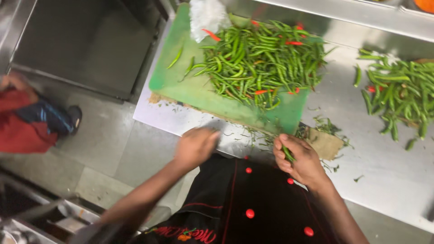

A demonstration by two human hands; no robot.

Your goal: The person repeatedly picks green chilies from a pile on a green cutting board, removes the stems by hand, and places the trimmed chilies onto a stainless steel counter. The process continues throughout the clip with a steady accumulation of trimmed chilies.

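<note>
At the near edge of the stainless-steel bench (389,180), the person's right hand (304,162) has its grip closed around one slim green chilli pepper (287,153) — thumb on top, fingers curled beneath. The left hand (195,145) sits blurred just over the bench edge; whether its grip holds anything cannot be told.

Far of both hands lies a green plastic cutting board (190,90) carrying a large heap of green chillies (262,58) with a few red ones mixed in. A crumpled white plastic bag (207,16) rests at the board's far-left corner. Loose green stems and trimmings (327,126) are scattered between the board and the right hand, over a brown scrap of paper (326,145).

At far right, well apart from the board, a second pile of green chillies (398,95) lies directly on the bench.

Judged from the layout, work is partway along — the board heap remains the larger quantity, the right pile the smaller.
</note>
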